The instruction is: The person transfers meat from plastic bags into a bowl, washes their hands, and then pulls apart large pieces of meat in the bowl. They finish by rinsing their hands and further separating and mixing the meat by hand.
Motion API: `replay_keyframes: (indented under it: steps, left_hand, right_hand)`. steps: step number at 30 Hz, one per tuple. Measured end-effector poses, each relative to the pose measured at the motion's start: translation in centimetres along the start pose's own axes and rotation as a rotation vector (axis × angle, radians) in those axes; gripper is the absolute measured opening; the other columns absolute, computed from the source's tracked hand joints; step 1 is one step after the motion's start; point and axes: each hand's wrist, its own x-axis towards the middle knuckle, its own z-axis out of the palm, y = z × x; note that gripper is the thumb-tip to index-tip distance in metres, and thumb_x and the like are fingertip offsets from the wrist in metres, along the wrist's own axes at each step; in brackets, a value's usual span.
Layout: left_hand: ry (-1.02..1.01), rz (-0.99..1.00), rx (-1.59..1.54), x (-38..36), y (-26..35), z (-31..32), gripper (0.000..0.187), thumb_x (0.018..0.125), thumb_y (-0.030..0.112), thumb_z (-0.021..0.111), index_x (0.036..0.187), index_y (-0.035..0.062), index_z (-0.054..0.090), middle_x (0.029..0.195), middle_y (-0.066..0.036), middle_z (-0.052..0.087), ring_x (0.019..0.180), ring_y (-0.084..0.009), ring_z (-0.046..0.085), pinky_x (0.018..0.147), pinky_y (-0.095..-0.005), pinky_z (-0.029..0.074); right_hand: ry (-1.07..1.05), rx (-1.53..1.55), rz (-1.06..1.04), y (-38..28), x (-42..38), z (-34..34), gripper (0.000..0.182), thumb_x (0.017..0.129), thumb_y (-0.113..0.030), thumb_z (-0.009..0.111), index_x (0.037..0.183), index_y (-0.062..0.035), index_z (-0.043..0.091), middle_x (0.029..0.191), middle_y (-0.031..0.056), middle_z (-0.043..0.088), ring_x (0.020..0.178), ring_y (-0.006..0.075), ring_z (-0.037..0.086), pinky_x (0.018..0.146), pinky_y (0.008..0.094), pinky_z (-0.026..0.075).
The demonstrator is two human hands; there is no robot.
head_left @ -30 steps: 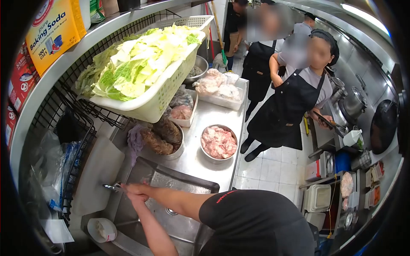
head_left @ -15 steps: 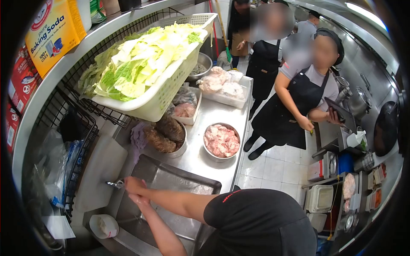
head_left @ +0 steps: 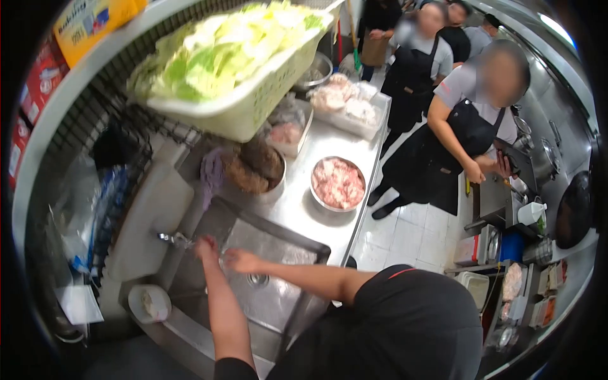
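My left hand (head_left: 206,247) is just beside the metal faucet (head_left: 174,239), over the sink (head_left: 272,294). Its fingers are smeared by motion. My right hand (head_left: 242,260) is a short way to the right, above the basin near the drain (head_left: 258,278), its fingers loosely apart and nothing seen in them. A small gap separates the two hands. Beyond the basin, a purple cloth (head_left: 212,171) lies beside a metal pot (head_left: 272,190) with dark brown pieces inside. A steel bowl of pale pink raw meat (head_left: 339,182) stands on the metal counter (head_left: 297,221).
A white basket (head_left: 253,114) heaped with cut cabbage hangs over the counter's far left. Trays of meat (head_left: 379,126) stand behind. A white tub (head_left: 149,304) sits at the sink's near left corner. Several people in aprons, one nearest (head_left: 437,158), stand in the aisle at right.
My hands were together by the faucet and have come apart, the right one moving right and down. The view has shifted slightly. The nearest person's head leans lower.
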Motion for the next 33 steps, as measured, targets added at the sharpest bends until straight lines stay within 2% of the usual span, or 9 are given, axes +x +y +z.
replay_keyframes:
  steps: [1,3,7,10,18,23,28,31,33]
  left_hand:
    - [-0.004,0.012,0.076,-2.4,0.6,0.9,0.026,0.104,0.016,0.059,0.127,0.004,0.062,0.096,-0.007,0.069,0.078,-0.019,0.068,0.069,-0.0364,0.06]
    - [-0.022,0.065,0.131,-9.9,3.1,5.8,0.023,0.104,0.009,0.059,0.126,0.0008,0.062,0.102,-0.009,0.069,0.084,-0.0171,0.068,0.072,-0.0318,0.062]
    - [-0.187,-0.067,-0.4,-6.9,3.3,3.0,0.025,0.102,-0.008,0.056,0.126,-0.0057,0.06,0.112,-0.016,0.07,0.094,-0.019,0.069,0.081,-0.0271,0.064]
    - [-0.225,-0.023,-0.343,-5.5,2.8,0.8,0.026,0.099,-0.014,0.054,0.124,-0.0093,0.06,0.114,-0.018,0.07,0.096,-0.0219,0.07,0.084,-0.0276,0.065]
    - [-0.167,0.039,-0.174,-13.2,6.3,5.3,0.021,0.1,-0.007,0.061,0.121,-0.0071,0.063,0.115,-0.018,0.072,0.095,-0.0213,0.071,0.081,-0.0304,0.064]
    - [-0.217,0.172,-0.032,-14.3,7.4,5.5,0.018,0.103,0.003,0.061,0.12,-0.0016,0.065,0.108,-0.016,0.074,0.089,-0.0204,0.073,0.076,-0.0341,0.064]
    - [0.07,-0.033,0.013,-8.8,6.1,2.6,0.016,0.103,0.016,0.059,0.113,0.0181,0.071,0.084,-0.007,0.065,0.065,-0.0183,0.063,0.058,-0.0294,0.054]
    - [0.088,-0.167,0.16,-6.8,7.4,2.2,0.02,0.1,0.039,0.069,0.103,0.0198,0.065,0.069,-0.002,0.053,0.056,-0.0179,0.057,0.053,-0.0306,0.056]
    - [0.066,-0.149,0.159,-5.8,7.9,1.8,0.016,0.1,0.033,0.068,0.107,0.0188,0.068,0.072,-0.003,0.055,0.056,-0.0183,0.056,0.053,-0.0282,0.052]
  right_hand:
    - [0.065,-0.045,-0.058,1.9,-2.3,-1.7,0.055,0.089,-0.025,0.067,0.137,0.0016,0.062,0.137,0.0269,0.065,0.127,0.0397,0.063,0.108,0.0449,0.049]
    - [0.214,0.063,0.047,5.9,-5.9,-5.5,0.03,0.089,-0.009,0.06,0.116,0.0027,0.068,0.1,0.0125,0.073,0.09,0.0201,0.07,0.082,0.0364,0.057]
    - [0.604,0.59,0.342,6.7,-13.5,-14.6,0.032,0.098,-0.012,0.06,0.126,0.0024,0.055,0.096,0.0131,0.067,0.076,0.0207,0.068,0.068,0.0357,0.059]
    - [0.987,0.654,0.269,7.3,-15.3,-19.6,0.025,0.098,-0.009,0.06,0.117,0.0055,0.056,0.092,0.0144,0.066,0.072,0.0225,0.069,0.061,0.0357,0.06]
    - [0.903,0.751,0.119,9.2,-11.2,-30.3,0.021,0.088,-0.001,0.061,0.107,0.0087,0.062,0.09,0.0132,0.068,0.07,0.0229,0.07,0.062,0.0351,0.061]
    - [0.908,0.812,0.087,8.7,-8.6,-37.0,0.037,0.103,-0.025,0.065,0.12,0.0055,0.052,0.101,0.017,0.066,0.087,0.0266,0.07,0.069,0.0352,0.062]
    - [0.68,0.496,0.109,6.5,-10.2,-33.1,0.023,0.103,-0.021,0.056,0.117,-0.0026,0.058,0.102,0.0132,0.068,0.085,0.0243,0.071,0.071,0.0393,0.059]
    - [0.521,0.285,0.158,6.3,-11.7,-28.6,0.019,0.097,-0.013,0.06,0.109,0.0018,0.065,0.091,0.0111,0.069,0.079,0.0198,0.07,0.065,0.0337,0.057]
    - [0.473,0.047,0.089,7.4,-12.2,-25.8,0.019,0.094,-0.015,0.063,0.102,0.0023,0.068,0.091,0.0158,0.073,0.084,0.0269,0.072,0.077,0.0385,0.058]
